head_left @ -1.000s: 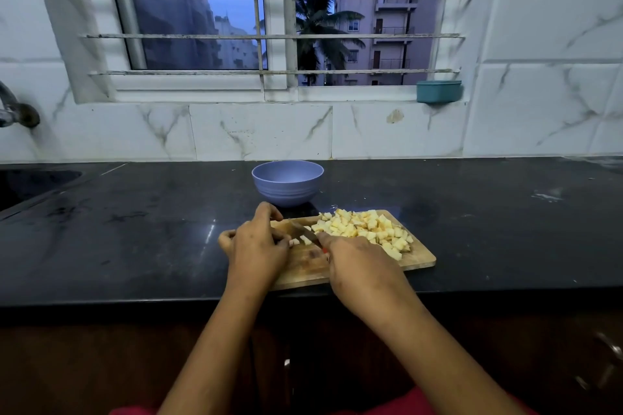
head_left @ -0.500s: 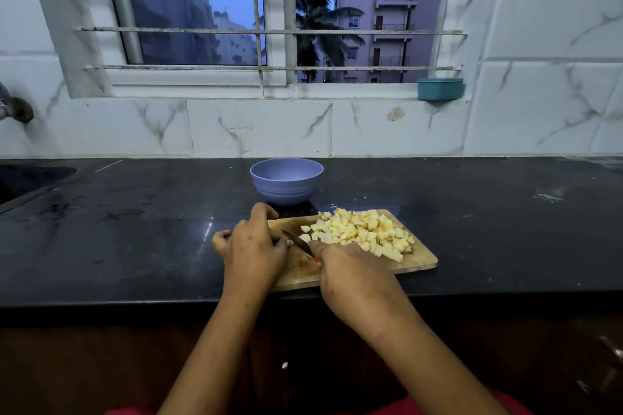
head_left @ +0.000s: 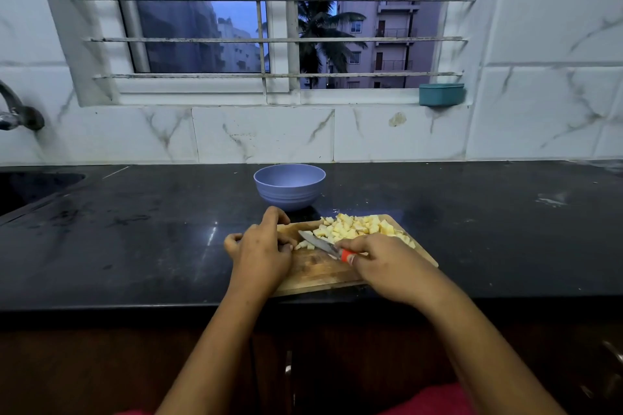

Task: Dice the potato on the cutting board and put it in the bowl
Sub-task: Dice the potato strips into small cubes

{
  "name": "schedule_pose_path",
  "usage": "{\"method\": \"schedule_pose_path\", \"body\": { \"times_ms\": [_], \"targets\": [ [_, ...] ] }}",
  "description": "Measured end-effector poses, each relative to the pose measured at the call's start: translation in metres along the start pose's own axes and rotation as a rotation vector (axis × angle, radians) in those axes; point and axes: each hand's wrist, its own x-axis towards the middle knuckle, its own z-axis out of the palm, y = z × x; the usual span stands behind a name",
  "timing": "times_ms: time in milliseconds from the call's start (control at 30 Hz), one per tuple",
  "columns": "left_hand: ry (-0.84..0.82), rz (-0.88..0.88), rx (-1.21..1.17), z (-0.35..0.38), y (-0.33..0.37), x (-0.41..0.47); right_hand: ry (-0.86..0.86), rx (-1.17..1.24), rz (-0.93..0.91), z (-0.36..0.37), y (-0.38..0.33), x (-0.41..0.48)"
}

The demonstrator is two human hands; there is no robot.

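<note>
Lying heaped on the far right of the cutting board (head_left: 317, 271), the diced potato (head_left: 357, 228) sits just beyond our right hand (head_left: 387, 266), which grips the knife (head_left: 317, 242) by its orange handle. The blade slants toward our left hand (head_left: 259, 253). That hand curls at the board's left edge beside a few loose pieces; whether it pinches one we cannot tell. The bowl (head_left: 289, 187) waits behind the board, nearer the left hand.

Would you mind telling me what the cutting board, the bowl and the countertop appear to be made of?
The cutting board looks like unvarnished wood: tan, matte, with visible grain. The bowl seems to be plastic or melamine: uniform lavender, matte, with moulded ridges low on its wall. The countertop looks like polished black stone, glossy with reflections.
</note>
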Motion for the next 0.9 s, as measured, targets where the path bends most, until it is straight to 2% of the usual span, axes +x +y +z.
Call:
{"method": "schedule_pose_path", "body": {
  "times_ms": [133, 400, 600, 700, 800, 900],
  "targets": [
    [-0.035, -0.050, -0.110, -0.005, 0.001, 0.000, -0.042, 0.235, 0.040, -0.012, 0.017, 0.005],
    [-0.056, -0.094, -0.023, -0.006, 0.002, 0.009, -0.222, 0.333, 0.087, -0.039, 0.041, -0.001],
    [-0.059, -0.086, -0.024, -0.006, 0.009, 0.011, -0.119, 0.401, 0.000, -0.047, 0.044, 0.006],
    [-0.074, 0.061, -0.023, -0.007, 0.018, 0.010, -0.063, 0.304, -0.077, -0.038, 0.040, 0.011],
    [-0.275, 0.319, -0.020, -0.011, 0.035, 0.012, 0.014, 0.137, -0.139, -0.039, 0.044, 0.013],
    [-0.396, 0.438, 0.004, -0.006, 0.050, 0.016, 0.044, 0.082, -0.179, -0.045, 0.046, 0.012]
  ]
}}
